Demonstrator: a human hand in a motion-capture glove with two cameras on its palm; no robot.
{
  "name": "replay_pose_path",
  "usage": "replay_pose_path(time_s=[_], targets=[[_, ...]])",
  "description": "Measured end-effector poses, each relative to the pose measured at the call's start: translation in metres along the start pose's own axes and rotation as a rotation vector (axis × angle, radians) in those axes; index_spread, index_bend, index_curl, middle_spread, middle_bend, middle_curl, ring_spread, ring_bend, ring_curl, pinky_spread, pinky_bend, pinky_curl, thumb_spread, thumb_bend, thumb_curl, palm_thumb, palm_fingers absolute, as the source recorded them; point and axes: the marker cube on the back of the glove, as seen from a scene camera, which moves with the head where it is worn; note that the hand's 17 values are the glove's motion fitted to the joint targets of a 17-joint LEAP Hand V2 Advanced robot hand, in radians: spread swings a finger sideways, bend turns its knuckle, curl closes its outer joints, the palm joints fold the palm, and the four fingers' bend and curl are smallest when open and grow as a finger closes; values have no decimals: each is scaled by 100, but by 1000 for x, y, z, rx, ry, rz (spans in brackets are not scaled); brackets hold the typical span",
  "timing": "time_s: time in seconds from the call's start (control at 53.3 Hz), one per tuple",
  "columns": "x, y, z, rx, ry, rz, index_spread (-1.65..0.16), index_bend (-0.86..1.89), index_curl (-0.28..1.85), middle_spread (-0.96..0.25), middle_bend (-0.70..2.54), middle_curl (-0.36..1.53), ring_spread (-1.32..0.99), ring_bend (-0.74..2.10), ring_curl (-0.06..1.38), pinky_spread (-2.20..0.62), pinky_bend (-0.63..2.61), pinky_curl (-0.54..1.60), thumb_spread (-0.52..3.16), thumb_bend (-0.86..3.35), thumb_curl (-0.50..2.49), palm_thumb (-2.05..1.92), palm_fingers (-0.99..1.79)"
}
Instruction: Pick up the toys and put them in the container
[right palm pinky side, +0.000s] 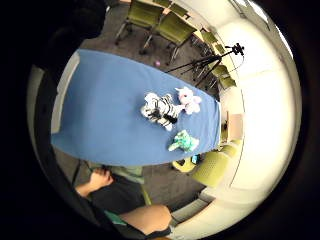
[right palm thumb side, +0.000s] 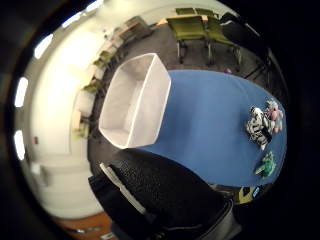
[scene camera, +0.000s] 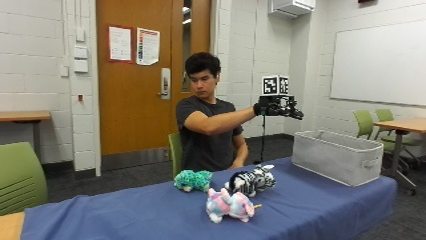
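Gloved right hand (scene camera: 276, 108) raised in the air on an outstretched arm, above the table and between the toys and the container; holds nothing, can't tell if the fingers are spread or curled. Three toys sit on the blue tablecloth (scene camera: 133, 215), grouped close: teal plush turtle (scene camera: 192, 180), black-and-white striped plush zebra (scene camera: 251, 181) just beside it, pink-and-white plush unicorn (scene camera: 228, 205) nearer the camera. Grey fabric rectangular container (scene camera: 336, 156) stands at the table end, well apart from the toys. Bare hand (right palm pinky side: 100, 178) rests at the person's lap.
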Motion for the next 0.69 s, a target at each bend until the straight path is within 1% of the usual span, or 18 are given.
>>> replay_pose_path(time_s=[0.112, 0.244, 0.469, 0.619, 0.694], targets=[[0, -2, 1, -8, 23, 7, -17, 21, 11, -6, 27, 9, -16, 21, 6, -4, 37, 13, 60, -15, 0, -22, 30], [1, -1, -2, -9, 21, -2, -22, 19, 16, -8, 28, 14, -22, 21, 8, -5, 39, 17, 77, -15, 1, -22, 28], [16, 3, -12, 34, 39, 7, -26, 18, 21, -9, 27, 20, -26, 24, 12, -6, 42, 22, 87, -15, 2, -23, 26], [54, 5, -18, 33, 19, 31, -27, 18, 25, -10, 27, 23, -28, 25, 14, -6, 44, 25, 90, -15, 2, -23, 26], [88, 5, -16, 60, -11, 58, -27, 18, 26, -10, 27, 24, -28, 25, 14, -6, 45, 26, 90, -15, 2, -23, 23]])
